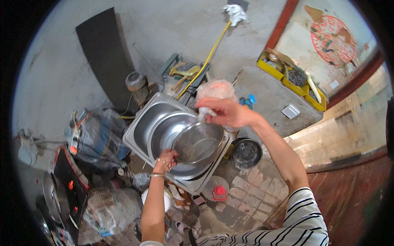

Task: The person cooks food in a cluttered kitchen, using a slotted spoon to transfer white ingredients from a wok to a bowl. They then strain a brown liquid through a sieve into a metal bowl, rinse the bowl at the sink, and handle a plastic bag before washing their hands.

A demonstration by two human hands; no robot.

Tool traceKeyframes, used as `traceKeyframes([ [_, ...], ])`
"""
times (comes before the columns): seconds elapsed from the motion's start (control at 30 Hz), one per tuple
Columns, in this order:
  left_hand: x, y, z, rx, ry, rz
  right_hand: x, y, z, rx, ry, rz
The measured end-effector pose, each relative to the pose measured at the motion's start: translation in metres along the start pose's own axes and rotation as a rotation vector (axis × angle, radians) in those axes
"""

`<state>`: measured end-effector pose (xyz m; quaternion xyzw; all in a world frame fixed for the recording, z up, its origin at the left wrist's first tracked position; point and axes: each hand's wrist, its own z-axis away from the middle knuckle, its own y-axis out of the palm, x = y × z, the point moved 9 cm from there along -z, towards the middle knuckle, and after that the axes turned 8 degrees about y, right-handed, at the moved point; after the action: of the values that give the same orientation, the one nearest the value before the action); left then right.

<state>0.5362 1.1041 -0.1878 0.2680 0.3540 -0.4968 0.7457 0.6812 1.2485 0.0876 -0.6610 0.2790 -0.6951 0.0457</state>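
A two-bowl stainless steel sink [144, 107] stands before me. A wide metal basin [158, 135] sits in it. Above the basin is a smaller round metal bowl [200, 141], its bottom greyish with a darker patch that I cannot make out. My left hand [167, 160] grips this bowl's near-left rim. At the far rim, the fingers of my right hand [221, 112] close around a white plastic fitting [203, 113], which looks like a tap. Whether that fitting touches the bowl is hard to tell.
Behind the sink are a pinkish plastic bag [217, 89] and a yellow hose [215, 47]. A black pan [246, 153] stands to the right, above brick paving. Yellow bins [294, 77] line the right wall. Plastic-wrapped items [104, 138] crowd the left. A red-lidded container [219, 193] is near my feet.
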Motion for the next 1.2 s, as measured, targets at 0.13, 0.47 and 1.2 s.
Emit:
traceKeyframes([
  [0.13,0.025,-0.014,-0.002,-0.003,-0.028,0.104,0.003,0.011,-0.014,0.113,-0.023,0.177],
  [0.47,-0.117,0.004,0.052,-0.391,0.804,-0.642,-0.003,-0.002,0.000,0.273,0.072,0.003],
  [1.2,-0.010,-0.005,0.191,-0.390,0.651,-0.144,-0.034,0.197,0.114,0.000,0.106,0.976],
])
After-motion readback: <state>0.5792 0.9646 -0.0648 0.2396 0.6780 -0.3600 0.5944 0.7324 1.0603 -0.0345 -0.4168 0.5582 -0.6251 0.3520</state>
